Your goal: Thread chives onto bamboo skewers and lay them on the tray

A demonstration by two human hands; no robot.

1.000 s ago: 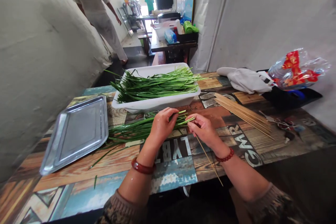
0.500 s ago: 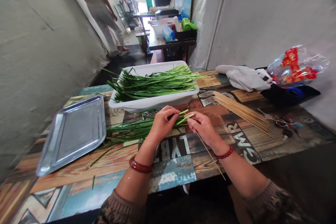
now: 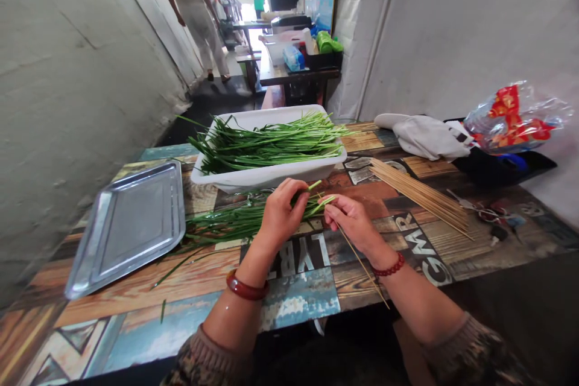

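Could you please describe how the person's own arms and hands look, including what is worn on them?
The left hand and the right hand are without gloves. On the left forearm side sits a smooth, glossy, reddish-brown bangle; on the right, a dark red beaded bracelet. The sleeves are dark with mottled brown patterning and ribbed brownish cuffs.

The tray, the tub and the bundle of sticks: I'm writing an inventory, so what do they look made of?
Tray: metal, perhaps stainless steel, shiny; silvery with bright highlights along its rim.
Tub: probably plastic, smooth finish; evenly white with rounded corners.
Sticks: bamboo or another wood, I can't tell which, seemingly unvarnished; pale tan and dull.
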